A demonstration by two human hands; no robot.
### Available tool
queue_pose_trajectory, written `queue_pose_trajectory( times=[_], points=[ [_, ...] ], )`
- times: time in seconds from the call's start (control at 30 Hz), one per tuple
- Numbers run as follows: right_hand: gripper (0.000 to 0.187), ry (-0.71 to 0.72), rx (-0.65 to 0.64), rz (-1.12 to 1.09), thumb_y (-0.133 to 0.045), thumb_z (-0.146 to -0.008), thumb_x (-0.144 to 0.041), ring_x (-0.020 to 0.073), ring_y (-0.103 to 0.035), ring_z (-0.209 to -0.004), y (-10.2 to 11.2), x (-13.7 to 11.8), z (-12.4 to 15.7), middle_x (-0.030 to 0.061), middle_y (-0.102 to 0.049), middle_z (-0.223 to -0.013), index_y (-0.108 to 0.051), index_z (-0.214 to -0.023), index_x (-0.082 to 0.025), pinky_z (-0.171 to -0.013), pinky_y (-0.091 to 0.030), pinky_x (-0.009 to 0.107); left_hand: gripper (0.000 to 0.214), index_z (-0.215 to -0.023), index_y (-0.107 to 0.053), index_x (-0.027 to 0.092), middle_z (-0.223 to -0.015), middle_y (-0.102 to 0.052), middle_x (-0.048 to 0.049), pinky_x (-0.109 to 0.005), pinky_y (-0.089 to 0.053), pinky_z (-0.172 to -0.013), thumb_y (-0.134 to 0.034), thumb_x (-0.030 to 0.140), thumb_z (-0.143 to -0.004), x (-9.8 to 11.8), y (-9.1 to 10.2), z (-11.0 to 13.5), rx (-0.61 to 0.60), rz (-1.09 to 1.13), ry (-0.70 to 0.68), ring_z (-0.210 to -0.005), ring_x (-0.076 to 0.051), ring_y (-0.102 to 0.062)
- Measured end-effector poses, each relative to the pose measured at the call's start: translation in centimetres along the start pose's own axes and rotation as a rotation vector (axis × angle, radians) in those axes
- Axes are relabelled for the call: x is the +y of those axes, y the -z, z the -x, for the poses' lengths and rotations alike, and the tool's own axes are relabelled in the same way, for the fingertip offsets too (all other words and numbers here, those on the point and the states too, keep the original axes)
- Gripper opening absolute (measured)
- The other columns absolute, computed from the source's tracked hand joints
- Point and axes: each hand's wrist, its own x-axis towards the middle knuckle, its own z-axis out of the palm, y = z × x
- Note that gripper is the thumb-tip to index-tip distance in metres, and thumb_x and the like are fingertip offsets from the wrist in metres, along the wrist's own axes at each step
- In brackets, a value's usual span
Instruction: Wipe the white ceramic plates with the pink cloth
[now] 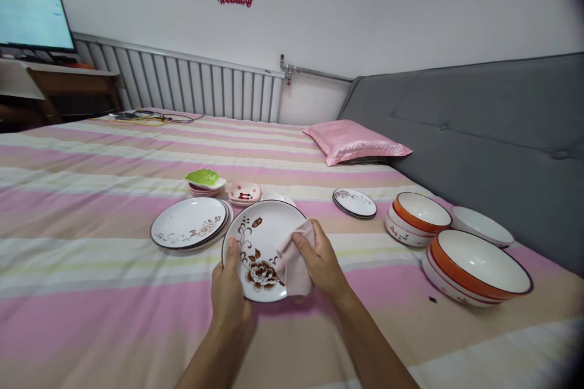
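Observation:
My left hand (pixel 227 293) grips the lower left rim of a white plate (pixel 258 237) with a brown flower pattern, thumb on its face, holding it tilted above the striped bed. My right hand (pixel 322 261) is closed on a pale pink cloth (pixel 294 261) and presses it against the plate's right side. The cloth covers part of the plate's rim there.
A stack of white plates (pixel 189 223) lies to the left, small pink and green dishes (pixel 205 180) behind it. A smaller plate stack (pixel 354 202) and orange-rimmed bowls (pixel 477 264) sit to the right. A pink pillow (pixel 353 140) and grey headboard (pixel 479 115) stand beyond.

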Motion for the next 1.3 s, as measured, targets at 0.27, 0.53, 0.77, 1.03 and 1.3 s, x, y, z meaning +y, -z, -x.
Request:
queue_pose_trajectory(
  times=[0.27, 0.53, 0.77, 1.03, 1.3],
  points=[
    [0.021, -0.004, 0.005, 0.009, -0.051, -0.085, -0.040, 0.0168, -0.059, -0.079, 0.0, 0.3, 0.0, 0.0000, -0.061, -0.085, -0.048, -0.096, -0.022, -0.071, -0.045, 0.027, 0.028, -0.104, -0.064, 0.011, -0.094, -0.072, -0.0136, -0.037, -0.056, -0.075, -0.053, 0.029, -0.085, -0.1, 0.1, 0.0, 0.007, -0.014, -0.014, -0.076, -0.020, -0.070],
    [0.023, -0.012, -0.007, 0.024, -0.051, -0.085, -0.039, 0.0176, -0.059, -0.081, 0.1, -0.7, 0.1, 0.0019, -0.063, -0.088, -0.049, -0.098, -0.021, -0.073, -0.045, 0.029, 0.026, -0.103, -0.064, 0.011, -0.086, -0.073, -0.0124, -0.036, -0.056, -0.076, -0.053, 0.027, -0.086, 0.1, 0.1, 0.0, 0.014, -0.019, -0.009, -0.077, -0.020, -0.070],
    [0.024, -0.003, 0.012, 0.012, -0.051, -0.085, -0.040, 0.0179, -0.059, -0.083, 0.0, 0.0, -0.1, 0.0023, -0.063, -0.090, -0.049, -0.099, -0.021, -0.074, -0.045, 0.029, 0.026, -0.103, -0.064, 0.011, -0.085, -0.072, -0.0123, -0.035, -0.056, -0.075, -0.055, 0.027, -0.085, 0.0, 0.2, 0.1, 0.016, -0.021, -0.008, -0.082, -0.021, -0.069],
    [0.023, -0.011, -0.002, 0.028, -0.050, -0.086, -0.039, 0.0175, -0.059, -0.084, 0.0, -0.3, 0.0, 0.0020, -0.063, -0.092, -0.048, -0.100, -0.022, -0.074, -0.044, 0.028, 0.026, -0.102, -0.064, 0.011, -0.085, -0.073, -0.0122, -0.036, -0.056, -0.077, -0.055, 0.027, -0.084, 0.1, 0.1, 0.0, 0.013, -0.017, -0.017, -0.082, -0.021, -0.069],
    [0.023, -0.017, 0.003, 0.014, -0.049, -0.086, -0.041, 0.0181, -0.060, -0.085, -0.2, 0.0, -0.1, 0.0021, -0.063, -0.091, -0.048, -0.100, -0.022, -0.075, -0.045, 0.029, 0.026, -0.102, -0.064, 0.011, -0.085, -0.073, -0.0129, -0.037, -0.055, -0.078, -0.056, 0.027, -0.084, 0.1, 0.1, 0.1, 0.008, -0.024, -0.002, -0.083, -0.022, -0.069]
  ],
)
